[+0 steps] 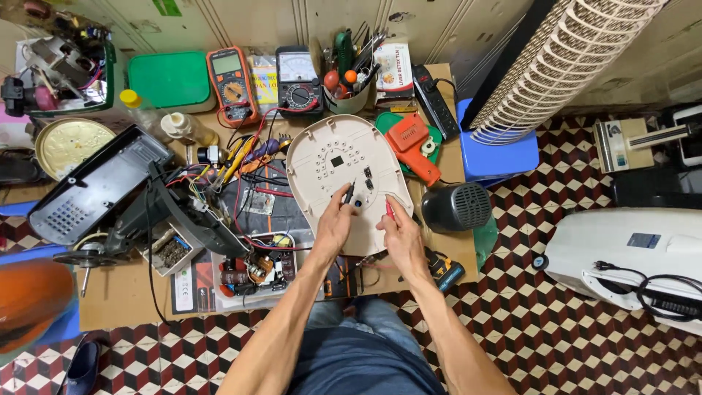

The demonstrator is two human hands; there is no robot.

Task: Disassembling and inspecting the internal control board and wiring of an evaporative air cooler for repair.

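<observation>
Both hands are down on the round beige panel [344, 164], which lies flat in the middle of the low workbench [117, 296], its inner face up and dotted with small holes. The left hand [335, 228] is pinched around a black probe [349, 194], tip set against the panel near its dark rectangular slots. The right hand [401, 235] grips a red probe [390, 211], tip touching the panel close to its lower right edge. Two probes, one in each hand, near each other but apart.

Behind the panel stand two meters side by side: an orange multimeter [232, 84] and a black analogue meter [298, 80]. One pot of tools [351, 77] just to their right, crammed with screwdrivers. One orange glue gun [413, 146] lies touching the panel's upper right rim. One black power strip [435, 102] beyond it. One green lidded box [170, 79] sits at the back left.

To the left, one dark fan body [124, 194] lies tilted amid a tangle of wires. On the tiled floor to the right, one dark round speaker-like housing [457, 207] and one blue stool [501, 153].
</observation>
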